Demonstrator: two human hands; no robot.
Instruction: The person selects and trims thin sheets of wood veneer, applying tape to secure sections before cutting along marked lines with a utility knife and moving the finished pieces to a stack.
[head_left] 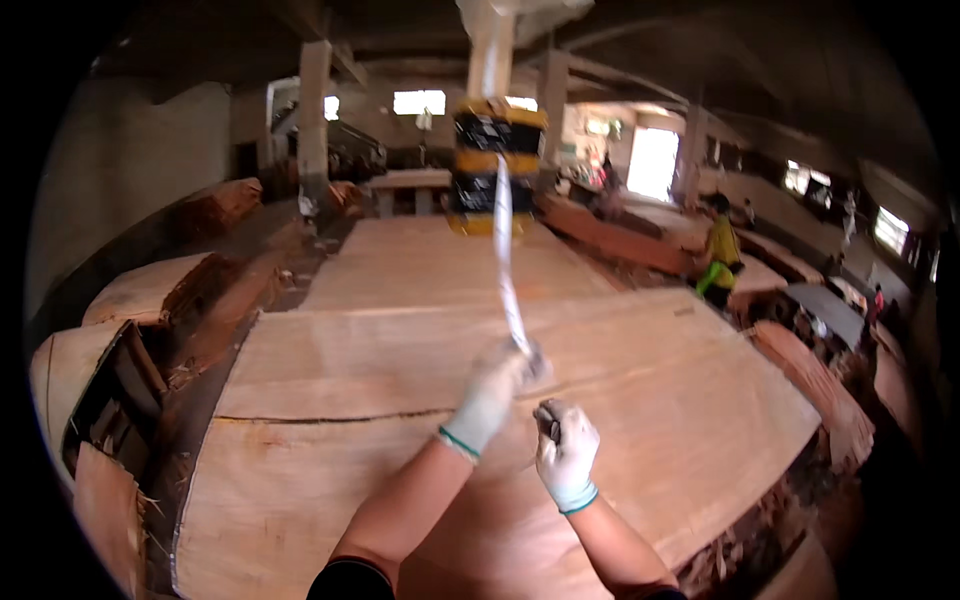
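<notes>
Both of my hands wear whitish work gloves with green cuffs. My left hand, partly blurred, is closed on the lower end of a white tape strip. From that hand the strip runs up to a hanging bundle wrapped in black and yellow tape. My right hand is closed a little to the right and nearer to me, its fingertips dark; whether it holds something small cannot be made out. Below both hands lies a large wood veneer sheet, with a dark split or seam across its left part.
Beyond the sheet extends another stack of veneer. Stacked sheets stand at the left, and reddish veneer lies at the right. A person in a yellow-green top is at the far right. A pillar rises at the back left.
</notes>
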